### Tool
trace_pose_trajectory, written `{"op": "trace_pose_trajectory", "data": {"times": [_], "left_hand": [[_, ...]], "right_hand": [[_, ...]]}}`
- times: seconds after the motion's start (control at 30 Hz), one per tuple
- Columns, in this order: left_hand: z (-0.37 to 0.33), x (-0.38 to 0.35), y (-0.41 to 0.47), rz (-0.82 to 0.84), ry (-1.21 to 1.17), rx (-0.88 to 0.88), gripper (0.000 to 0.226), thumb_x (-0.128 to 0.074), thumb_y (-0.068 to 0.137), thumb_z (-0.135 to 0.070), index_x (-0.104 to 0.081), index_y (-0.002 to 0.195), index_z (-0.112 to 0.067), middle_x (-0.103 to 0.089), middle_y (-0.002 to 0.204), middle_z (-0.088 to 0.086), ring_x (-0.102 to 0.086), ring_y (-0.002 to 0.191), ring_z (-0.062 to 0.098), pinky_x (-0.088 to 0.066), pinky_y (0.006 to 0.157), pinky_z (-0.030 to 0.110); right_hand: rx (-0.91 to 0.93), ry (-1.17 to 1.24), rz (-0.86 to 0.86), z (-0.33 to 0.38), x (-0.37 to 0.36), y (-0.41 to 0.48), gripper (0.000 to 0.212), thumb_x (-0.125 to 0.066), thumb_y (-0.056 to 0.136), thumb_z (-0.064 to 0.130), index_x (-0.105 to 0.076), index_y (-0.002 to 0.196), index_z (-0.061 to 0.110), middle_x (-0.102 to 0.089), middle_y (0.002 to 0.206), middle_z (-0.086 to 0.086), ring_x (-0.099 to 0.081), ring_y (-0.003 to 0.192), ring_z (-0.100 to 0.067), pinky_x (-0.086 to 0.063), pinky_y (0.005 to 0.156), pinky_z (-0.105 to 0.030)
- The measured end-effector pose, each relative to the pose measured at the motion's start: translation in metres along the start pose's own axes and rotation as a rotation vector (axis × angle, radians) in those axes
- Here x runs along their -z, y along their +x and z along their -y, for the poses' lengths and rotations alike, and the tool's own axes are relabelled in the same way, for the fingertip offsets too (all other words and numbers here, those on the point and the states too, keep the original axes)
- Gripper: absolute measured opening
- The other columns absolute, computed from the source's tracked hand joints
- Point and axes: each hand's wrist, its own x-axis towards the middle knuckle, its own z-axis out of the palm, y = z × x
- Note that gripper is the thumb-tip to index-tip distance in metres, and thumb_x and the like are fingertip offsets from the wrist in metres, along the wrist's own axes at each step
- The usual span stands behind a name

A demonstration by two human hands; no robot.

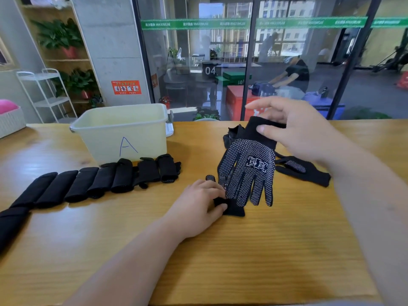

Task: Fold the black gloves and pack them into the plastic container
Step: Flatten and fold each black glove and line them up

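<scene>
2 gloves are held right of the plastic container [123,131]: the dotted glove [247,171] is pinched by its cuff in the right hand [302,131], the second glove [234,209] gripped on the counter [242,250] by the left hand [198,206].

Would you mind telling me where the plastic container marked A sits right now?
In the head view the plastic container stands left of centre toward the far edge of the table, directly behind the row of folded black gloves.

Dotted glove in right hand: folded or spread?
Spread: the dotted glove, cuff pinched by the right hand, shows full length, fingers splayed.
</scene>
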Motion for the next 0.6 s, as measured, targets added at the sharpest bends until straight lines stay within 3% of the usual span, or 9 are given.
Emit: {"op": "trace_pose_trajectory", "data": {"times": [0.1, 0.17, 0.27, 0.33, 0.5, 0.6], "left_hand": [[-0.001, 0.000, 0.000, 0.016, -0.035, -0.016, 0.035, -0.060, 0.101, -0.053, -0.072, 0.122, -0.029, -0.062, 0.135, -0.018, -0.050, 0.126, 0.008, -0.045, 0.111, 0.038], [-0.001, 0.001, 0.000, 0.013, -0.082, -0.011, 0.033, -0.065, 0.101, -0.050, -0.071, 0.128, -0.033, -0.062, 0.139, -0.021, -0.050, 0.131, 0.003, -0.042, 0.115, 0.032], [0.001, 0.002, 0.000, -0.025, -0.095, -0.012, 0.032, -0.070, 0.099, -0.047, -0.074, 0.126, -0.031, -0.063, 0.137, -0.022, -0.051, 0.131, 0.002, -0.042, 0.114, 0.030], [0.001, 0.002, 0.000, -0.045, -0.076, 0.006, 0.033, -0.070, 0.097, -0.050, -0.075, 0.124, -0.031, -0.063, 0.136, -0.021, -0.050, 0.131, 0.003, -0.042, 0.114, 0.033], [0.001, 0.002, 0.001, -0.060, -0.027, 0.050, 0.038, -0.067, 0.093, -0.061, -0.073, 0.121, -0.036, -0.062, 0.133, -0.022, -0.049, 0.129, 0.005, -0.044, 0.112, 0.042], [-0.001, 0.003, 0.000, -0.060, 0.006, 0.061, 0.039, -0.066, 0.095, -0.062, -0.072, 0.126, -0.037, -0.060, 0.135, -0.023, -0.045, 0.131, 0.002, -0.042, 0.115, 0.039]], "right_hand": [[-0.021, -0.086, 0.036, -0.011, -0.009, 0.023, 0.045, -0.073, 0.099, 0.012, -0.066, 0.129, 0.045, -0.077, 0.106, 0.018, -0.067, 0.117, 0.000, -0.047, 0.114, -0.032], [0.005, -0.163, -0.057, -0.018, -0.016, 0.034, 0.044, -0.073, 0.099, 0.016, -0.065, 0.129, 0.047, -0.075, 0.111, 0.018, -0.066, 0.118, -0.007, -0.047, 0.115, -0.045], [0.103, -0.198, -0.227, -0.019, -0.024, 0.035, 0.041, -0.072, 0.100, 0.015, -0.068, 0.130, 0.042, -0.074, 0.112, 0.018, -0.065, 0.115, -0.008, -0.049, 0.111, -0.042], [0.166, -0.217, -0.238, -0.022, -0.036, 0.027, 0.042, -0.072, 0.098, 0.012, -0.069, 0.130, 0.039, -0.074, 0.111, 0.015, -0.066, 0.111, -0.012, -0.051, 0.106, -0.042], [0.142, -0.315, 0.050, -0.069, -0.102, -0.025, 0.044, -0.071, 0.096, 0.010, -0.069, 0.129, 0.040, -0.072, 0.111, 0.020, -0.061, 0.105, -0.004, -0.053, 0.095, -0.038], [0.103, -0.353, 0.140, -0.086, -0.128, -0.058, 0.039, -0.069, 0.100, 0.015, -0.069, 0.132, 0.037, -0.070, 0.121, 0.022, -0.056, 0.115, -0.002, -0.053, 0.097, -0.034]]}}
